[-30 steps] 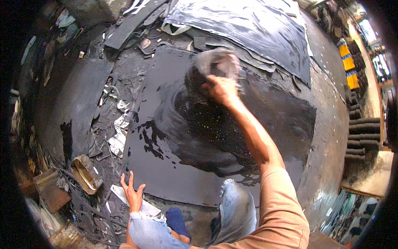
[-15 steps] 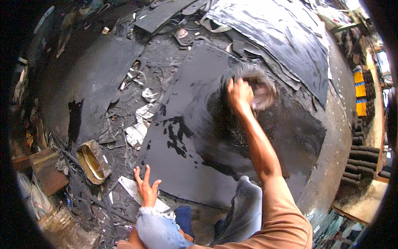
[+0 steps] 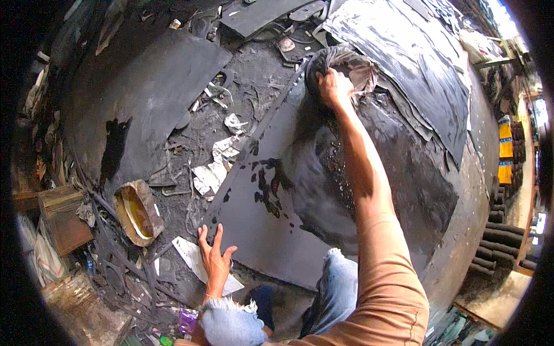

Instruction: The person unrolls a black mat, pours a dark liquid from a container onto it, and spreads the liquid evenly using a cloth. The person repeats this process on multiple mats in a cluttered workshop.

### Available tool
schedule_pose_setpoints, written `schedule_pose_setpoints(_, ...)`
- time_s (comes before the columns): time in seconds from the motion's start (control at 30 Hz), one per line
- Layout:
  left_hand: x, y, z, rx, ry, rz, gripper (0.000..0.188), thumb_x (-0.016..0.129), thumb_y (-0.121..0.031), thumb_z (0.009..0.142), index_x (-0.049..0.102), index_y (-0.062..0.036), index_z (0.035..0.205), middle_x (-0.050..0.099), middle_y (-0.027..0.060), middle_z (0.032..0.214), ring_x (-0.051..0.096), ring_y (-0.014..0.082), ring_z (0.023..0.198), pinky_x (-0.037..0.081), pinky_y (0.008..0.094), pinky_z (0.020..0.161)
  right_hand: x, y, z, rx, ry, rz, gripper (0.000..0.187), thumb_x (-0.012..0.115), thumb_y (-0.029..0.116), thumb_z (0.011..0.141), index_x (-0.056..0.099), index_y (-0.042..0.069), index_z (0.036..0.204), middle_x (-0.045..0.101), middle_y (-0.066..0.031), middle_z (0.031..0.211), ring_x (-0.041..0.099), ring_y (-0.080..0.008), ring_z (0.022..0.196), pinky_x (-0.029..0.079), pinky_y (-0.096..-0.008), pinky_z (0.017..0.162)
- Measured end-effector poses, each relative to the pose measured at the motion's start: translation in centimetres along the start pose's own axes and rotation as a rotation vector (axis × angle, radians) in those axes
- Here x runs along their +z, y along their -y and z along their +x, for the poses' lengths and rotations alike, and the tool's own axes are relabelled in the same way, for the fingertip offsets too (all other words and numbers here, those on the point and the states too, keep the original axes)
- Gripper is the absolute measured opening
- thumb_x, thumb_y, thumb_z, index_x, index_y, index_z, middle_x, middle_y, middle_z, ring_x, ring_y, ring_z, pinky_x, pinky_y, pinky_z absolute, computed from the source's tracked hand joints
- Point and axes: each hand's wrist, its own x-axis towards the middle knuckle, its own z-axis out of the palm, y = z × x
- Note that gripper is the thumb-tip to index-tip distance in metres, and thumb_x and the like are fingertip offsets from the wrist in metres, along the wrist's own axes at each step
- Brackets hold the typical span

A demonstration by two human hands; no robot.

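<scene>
A black flat sheet [image 3: 262, 230] that looks like rubber lies on the ground in front of me, with wet, shiny streaks and dark drops on it. My right hand [image 3: 334, 87], arm stretched far forward, is closed on a dark, crumpled rag [image 3: 365, 76] at the sheet's far end. Brownish folds of the rag bulge out to the right of the fingers. My left hand [image 3: 214, 260] is empty, its fingers spread, by the sheet's near left corner; whether it touches the sheet I cannot tell. Its wrist is by my knee.
A rough-sided trough [image 3: 138, 213] with yellowish liquid stands at the left, near a wooden block [image 3: 65, 219]. Paper scraps [image 3: 210, 177] and strips litter the ground. Another dark sheet [image 3: 156, 92] lies far left. Stacked glossy sheets [image 3: 404, 63] are at far right, dark rolls [image 3: 502, 236] at right.
My right hand has carried the rag farther away from me across the sheet, and the rag is no longer blurred. My left hand stays spread near the corner. The whole view has shifted slightly.
</scene>
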Motion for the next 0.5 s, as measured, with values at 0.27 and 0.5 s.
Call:
schedule_pose_setpoints(0.27,-0.8,1.4,-1.3,-0.017,-0.002,0.008,0.083,0.082,-0.015,0.078,0.044,-0.0207,0.152,0.021,0.0234,0.16,0.018,0.0432,0.15,0.026,0.0509,0.119,-1.9,-11.8,-19.5,0.339,0.108,0.025,0.05,0.053,0.056,0.095,0.066,0.013,0.117,0.071,-0.0274,0.098,0.069,-0.044,0.095,0.054,-0.0534,0.083)
schedule_pose_setpoints(0.5,1.2,1.7,-0.9,0.075,-0.051,0.047,0.079,0.081,-0.031,0.079,0.048,-0.0196,0.15,0.027,0.0253,0.156,0.022,0.0461,0.147,0.025,0.0533,0.119,3.3,1.9,-15.3,-0.254,-0.093,0.227,0.016,0.06,0.022,0.086,0.064,0.007,0.086,0.07,-0.0197,0.08,0.071,-0.037,0.077,0.054,-0.0503,0.065)
